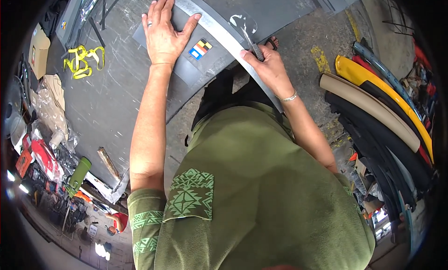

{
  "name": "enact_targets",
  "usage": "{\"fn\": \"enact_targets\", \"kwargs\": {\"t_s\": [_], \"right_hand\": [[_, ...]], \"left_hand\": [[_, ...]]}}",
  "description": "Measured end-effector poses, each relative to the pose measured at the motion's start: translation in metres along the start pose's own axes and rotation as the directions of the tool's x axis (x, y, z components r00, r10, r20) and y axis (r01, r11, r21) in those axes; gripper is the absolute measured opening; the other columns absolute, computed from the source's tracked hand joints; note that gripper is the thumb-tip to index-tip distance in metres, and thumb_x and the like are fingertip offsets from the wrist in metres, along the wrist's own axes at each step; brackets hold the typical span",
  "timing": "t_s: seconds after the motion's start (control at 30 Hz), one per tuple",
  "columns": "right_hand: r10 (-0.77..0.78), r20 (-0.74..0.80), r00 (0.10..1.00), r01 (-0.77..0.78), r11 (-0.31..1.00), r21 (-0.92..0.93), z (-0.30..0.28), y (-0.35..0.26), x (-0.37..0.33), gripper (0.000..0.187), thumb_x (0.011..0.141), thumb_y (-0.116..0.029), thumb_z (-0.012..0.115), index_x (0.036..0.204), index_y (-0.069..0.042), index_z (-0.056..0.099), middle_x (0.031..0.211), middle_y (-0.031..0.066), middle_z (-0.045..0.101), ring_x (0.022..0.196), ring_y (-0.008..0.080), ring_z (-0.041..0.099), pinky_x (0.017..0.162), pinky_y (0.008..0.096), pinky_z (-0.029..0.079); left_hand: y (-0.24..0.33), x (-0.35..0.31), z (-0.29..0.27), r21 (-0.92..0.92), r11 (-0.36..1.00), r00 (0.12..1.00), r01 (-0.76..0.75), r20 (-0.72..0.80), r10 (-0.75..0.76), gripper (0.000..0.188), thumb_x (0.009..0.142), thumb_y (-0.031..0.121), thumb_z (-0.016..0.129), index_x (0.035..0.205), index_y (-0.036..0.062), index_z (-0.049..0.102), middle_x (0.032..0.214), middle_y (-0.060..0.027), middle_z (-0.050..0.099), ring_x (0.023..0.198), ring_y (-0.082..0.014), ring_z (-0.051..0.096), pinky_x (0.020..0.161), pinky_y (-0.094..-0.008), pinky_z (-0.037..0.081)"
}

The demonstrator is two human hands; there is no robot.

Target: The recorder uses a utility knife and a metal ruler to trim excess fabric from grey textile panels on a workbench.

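Observation:
A long metal straightedge (212, 25) lies across a dark grey sheet (179, 69) at the near edge of the work table. My left hand (165, 39) rests flat with fingers spread, its thumb reaching onto the straightedge. In my right hand (270, 67) is a utility knife (256, 51), its blade pointing up and away along the far side of the straightedge. My right thumb lies against the metal. Between my arms, a small multicoloured sticker (199, 49) sits on the sheet. Whether the blade touches the material cannot be made out.
A tangle of yellow strap (84, 62) lies on the table (107, 102) to the left, with dark strips (98, 32) beyond it. Rolls of material, including a tan roll (368, 111) and a yellow roll (382, 92), lean at the right. A wooden stick (108, 162) lies near the table's left side.

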State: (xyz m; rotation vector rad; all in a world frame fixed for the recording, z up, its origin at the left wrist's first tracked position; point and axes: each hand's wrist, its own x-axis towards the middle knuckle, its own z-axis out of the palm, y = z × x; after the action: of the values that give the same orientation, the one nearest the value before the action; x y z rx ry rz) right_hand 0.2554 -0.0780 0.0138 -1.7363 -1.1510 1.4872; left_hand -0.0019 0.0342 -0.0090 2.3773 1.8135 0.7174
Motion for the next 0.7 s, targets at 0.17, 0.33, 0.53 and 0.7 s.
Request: {"fn": "enact_targets", "kwargs": {"t_s": [0.17, 0.33, 0.53, 0.7], "right_hand": [[0.030, -0.038, 0.999, -0.030, 1.000, 0.003, 0.0042, 0.0001, 0.0012, 0.043, 0.091, -0.037, 0.077, 0.104, 0.003, 0.075, 0.100, 0.0113, 0.064, 0.099, 0.0209, 0.057, 0.091, 0.0338, 0.045], [0.068, -0.054, 0.996, -0.066, 0.997, 0.039, 0.0045, -0.0019, 0.0010, 0.042, 0.090, -0.037, 0.078, 0.101, 0.003, 0.075, 0.093, 0.0084, 0.063, 0.090, 0.0178, 0.057, 0.085, 0.0323, 0.046], [0.063, -0.066, 0.996, -0.063, 0.998, 0.006, 0.0035, -0.0040, 0.0014, 0.043, 0.089, -0.037, 0.078, 0.098, 0.004, 0.074, 0.080, 0.0062, 0.067, 0.074, 0.0132, 0.060, 0.072, 0.0301, 0.049], [0.040, -0.058, 0.998, -0.041, 0.999, -0.019, 0.0035, 0.0006, 0.0040, 0.045, 0.089, -0.037, 0.077, 0.100, 0.007, 0.073, 0.078, 0.0078, 0.074, 0.070, 0.0110, 0.066, 0.067, 0.0284, 0.053]], "left_hand": [[0.0003, 0.0000, -0.0032, 0.041, 0.999, 0.999, 0.015, 0.031, -0.016, 0.093, 0.077, 0.071, 0.076, 0.142, 0.0086, 0.058, 0.149, -0.0120, 0.054, 0.148, -0.0309, 0.040, 0.125, -0.0575, 0.020], [0.0050, 0.0006, -0.0065, 0.006, 1.000, 0.999, 0.029, 0.036, -0.029, 0.090, 0.078, 0.066, 0.079, 0.143, 0.0070, 0.057, 0.152, -0.0126, 0.052, 0.148, -0.0325, 0.040, 0.125, -0.0580, 0.017], [0.0019, -0.0003, -0.0061, 0.020, 1.000, 0.998, 0.011, 0.055, -0.013, 0.093, 0.077, 0.068, 0.079, 0.145, 0.0080, 0.056, 0.153, -0.0129, 0.051, 0.149, -0.0321, 0.039, 0.125, -0.0579, 0.016], [-0.0016, -0.0003, -0.0060, 0.023, 0.999, 0.999, -0.030, 0.044, 0.029, 0.093, 0.077, 0.069, 0.078, 0.145, 0.0083, 0.056, 0.153, -0.0130, 0.051, 0.149, -0.0318, 0.038, 0.125, -0.0572, 0.016]]}}
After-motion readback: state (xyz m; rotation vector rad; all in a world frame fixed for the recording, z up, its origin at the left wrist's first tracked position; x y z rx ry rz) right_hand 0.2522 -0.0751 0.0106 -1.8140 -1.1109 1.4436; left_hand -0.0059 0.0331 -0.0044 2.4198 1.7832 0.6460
